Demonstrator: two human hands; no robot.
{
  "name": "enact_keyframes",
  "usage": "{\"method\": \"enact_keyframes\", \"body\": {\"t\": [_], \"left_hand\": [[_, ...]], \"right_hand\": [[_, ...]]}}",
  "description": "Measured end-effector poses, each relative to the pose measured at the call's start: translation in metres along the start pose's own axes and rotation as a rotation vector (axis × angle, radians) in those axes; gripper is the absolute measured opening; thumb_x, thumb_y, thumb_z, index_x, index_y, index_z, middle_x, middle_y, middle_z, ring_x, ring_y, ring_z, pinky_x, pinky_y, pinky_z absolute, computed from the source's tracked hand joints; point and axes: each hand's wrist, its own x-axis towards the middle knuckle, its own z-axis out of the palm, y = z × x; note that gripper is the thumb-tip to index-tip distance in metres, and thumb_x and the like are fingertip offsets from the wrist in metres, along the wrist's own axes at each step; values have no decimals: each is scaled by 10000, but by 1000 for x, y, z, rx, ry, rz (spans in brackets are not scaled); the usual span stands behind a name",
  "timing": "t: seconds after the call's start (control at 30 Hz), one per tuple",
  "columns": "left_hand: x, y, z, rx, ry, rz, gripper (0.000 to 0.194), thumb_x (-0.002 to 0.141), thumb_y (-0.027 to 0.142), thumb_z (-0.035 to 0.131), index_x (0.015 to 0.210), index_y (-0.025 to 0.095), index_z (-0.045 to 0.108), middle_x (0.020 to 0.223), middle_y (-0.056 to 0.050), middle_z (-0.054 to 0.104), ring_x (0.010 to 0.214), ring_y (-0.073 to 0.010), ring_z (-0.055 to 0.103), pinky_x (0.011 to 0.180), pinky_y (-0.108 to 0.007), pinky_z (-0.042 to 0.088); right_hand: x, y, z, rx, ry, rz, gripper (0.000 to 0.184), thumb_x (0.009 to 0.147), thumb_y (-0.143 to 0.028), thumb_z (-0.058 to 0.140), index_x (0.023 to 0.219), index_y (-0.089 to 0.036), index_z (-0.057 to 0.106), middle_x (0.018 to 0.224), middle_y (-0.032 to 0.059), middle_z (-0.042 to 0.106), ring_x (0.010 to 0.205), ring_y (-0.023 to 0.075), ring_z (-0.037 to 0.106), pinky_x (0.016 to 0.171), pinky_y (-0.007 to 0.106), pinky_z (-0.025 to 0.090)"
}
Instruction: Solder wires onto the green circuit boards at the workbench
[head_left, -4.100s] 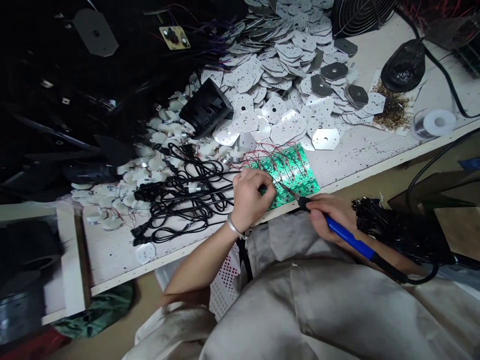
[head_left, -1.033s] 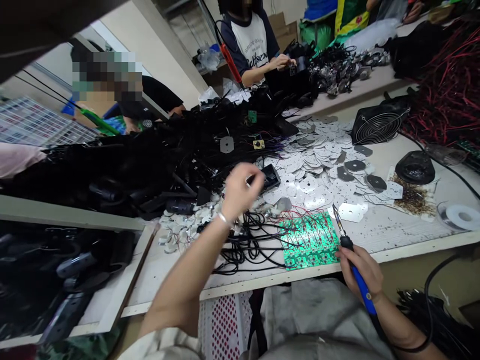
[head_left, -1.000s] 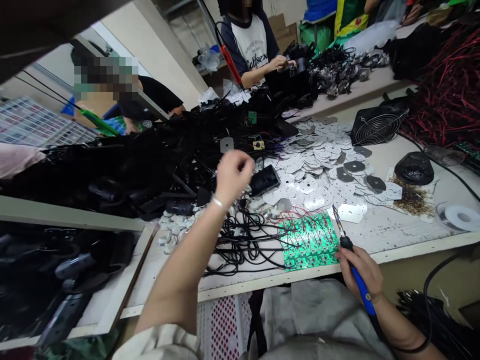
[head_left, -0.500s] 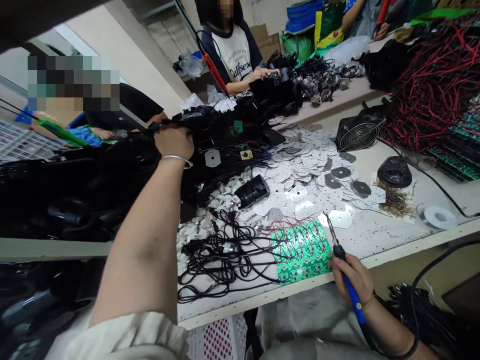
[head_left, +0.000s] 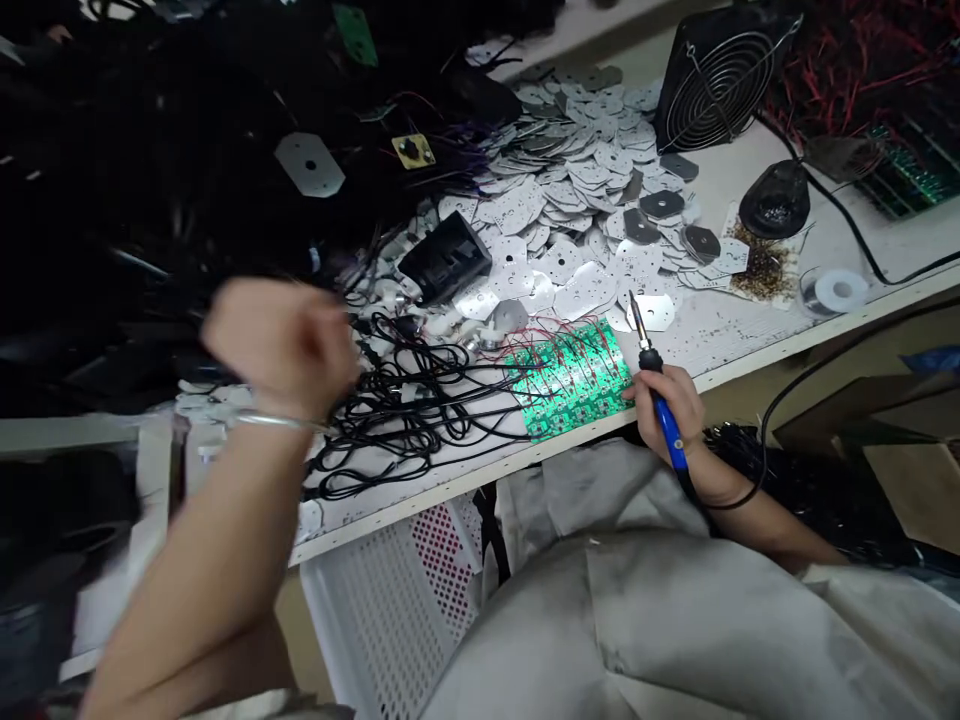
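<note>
My left hand, blurred by motion, hangs over the edge of the black cable heap, above a tangle of thin black cords. Its fingers look curled, but I cannot tell if it holds anything. My right hand grips a blue-handled soldering iron at the table's front edge, with the tip pointing up and away. The iron's tip is just right of a green circuit board carrying many thin red wires, not touching it.
Several aluminium LED plates cover the table behind the board, beside a black plastic housing. A caged fan, a dark iron-tip cleaner and a solder spool stand right. A white crate sits below the edge.
My left hand has left the black heap at the far side and come back nearer the cords, moving fast. The view has tilted down toward the table. The right hand and iron stay near the board.
</note>
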Motion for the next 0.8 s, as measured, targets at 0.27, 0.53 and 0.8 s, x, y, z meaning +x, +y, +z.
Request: {"method": "enact_keyframes", "body": {"t": [0.27, 0.53, 0.8], "left_hand": [[-67, 42, 45, 112, -34, 572, 231, 956, 345, 439, 986, 227, 635, 647, -11, 558, 603, -169, 499, 648, -335, 379], [-115, 117, 62, -161, -152, 614, 202, 971, 317, 534, 1117, 234, 646, 811, -8, 656, 715, -121, 599, 677, -282, 402], [-123, 128, 79, -388, -80, 470, 164, 937, 182, 582, 1082, 208, 655, 928, -26, 721, 818, -116, 659, 734, -260, 472]], "right_hand": [[-1, 0, -1, 53, 42, -5, 373, 827, -49, 605, 1157, -224, 588, 697, -9, 664, 715, 163, 646, 707, 293, 562], [-1, 1, -1, 39, 48, -19, 338, 853, -99, 596, 1156, -246, 574, 738, 6, 667, 735, 170, 647, 706, 303, 569], [-8, -28, -22, 188, -193, -27, 342, 838, -80, 623, 1140, -242, 628, 900, 41, 632, 747, 135, 602, 650, 243, 529]]}}
